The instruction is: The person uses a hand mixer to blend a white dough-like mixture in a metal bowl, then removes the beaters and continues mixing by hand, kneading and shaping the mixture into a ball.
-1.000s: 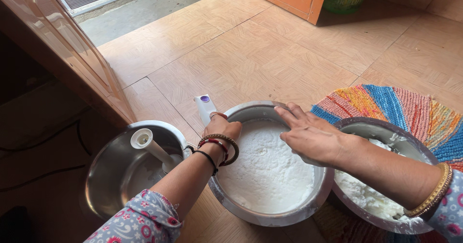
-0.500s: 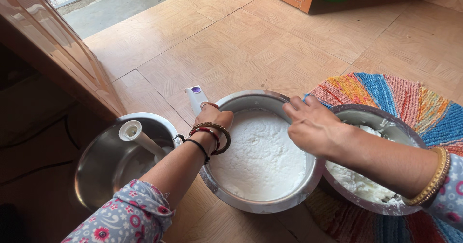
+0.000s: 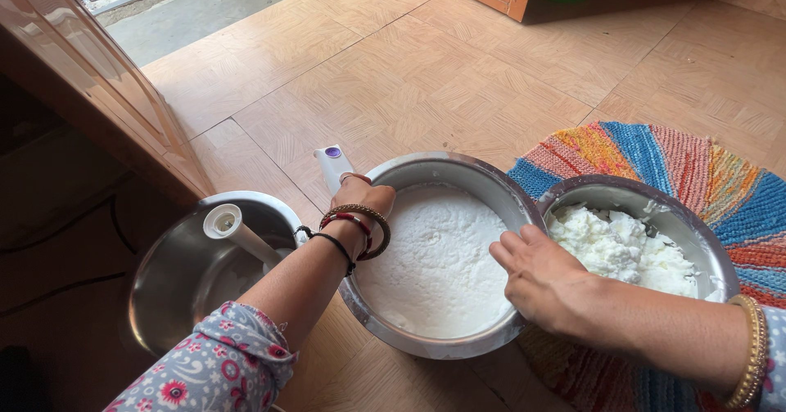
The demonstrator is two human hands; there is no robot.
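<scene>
The person's left hand (image 3: 360,199) sits on the rim of the middle bowl (image 3: 458,171) at about nine o'clock, fingers curled around a white blender handle (image 3: 333,165) with a purple button, which sticks up and away toward eleven o'clock. Bangles (image 3: 360,228) ring that wrist. The bowl is steel and filled with smooth white batter (image 3: 438,265).

The right hand (image 3: 540,277) grips the same bowl's rim at about three o'clock, fingers hooked over the edge and touching the metal, thumb hidden outside. A gold bangle (image 3: 749,355) shows on that forearm.

Just beside this bowl, at its three o'clock, stands a second steel bowl (image 3: 647,195) holding lumpy white mash (image 3: 622,248); it rests on a striped, many-coloured mat (image 3: 696,154). At the middle bowl's nine o'clock lies a third steel bowl (image 3: 164,273), with a white plastic shaft (image 3: 237,232) leaning in it. All of it sits on a tan tiled floor (image 3: 409,68), with a wooden cabinet (image 3: 74,68) off at ten o'clock.
</scene>
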